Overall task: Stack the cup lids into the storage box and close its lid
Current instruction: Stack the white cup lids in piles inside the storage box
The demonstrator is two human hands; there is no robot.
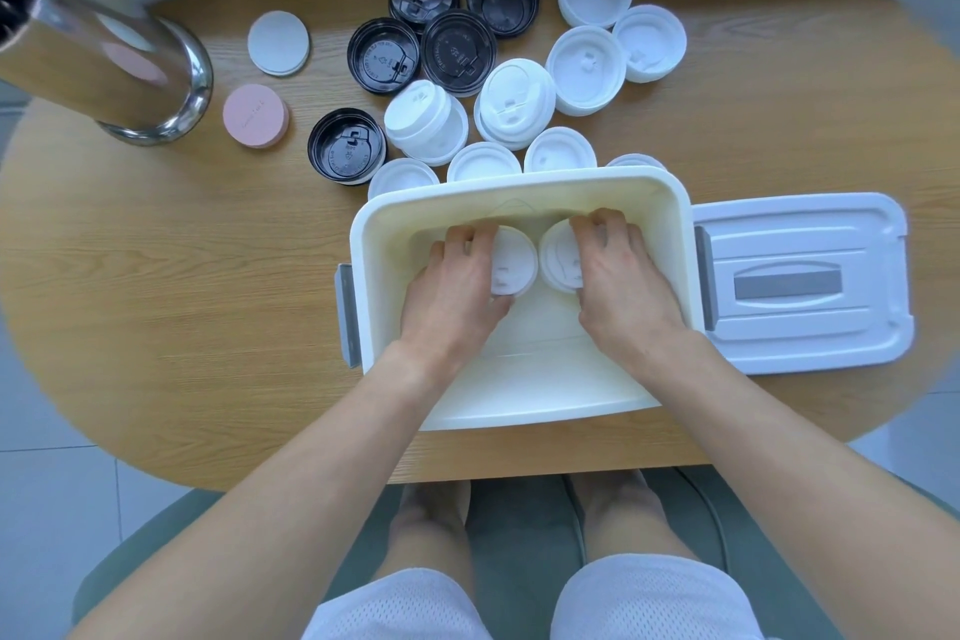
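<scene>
Left hand (457,281): I have its fingers curled round a white cup lid (511,263), set low against the far wall of the storage box (519,192), presumably to seat it flat as the base of a stack. Right hand (618,276): curled likewise round a second white lid (558,257), just beside the first, the two nearly touching; working both at once starts two columns side by side. The box sits open on the wooden table (182,276), near edge toward me, grey latches (347,314) on its ends. Box lid (800,283): lying flat on the table against the box's right end, I judge so it stays within reach for closing. Remaining stock beyond the far rim: white lids (584,68) right and centre, black lids (457,52) further left, all loose. Also present: pink disc (255,116), white disc (278,43), steel cylinder (124,62) at far left.
</scene>
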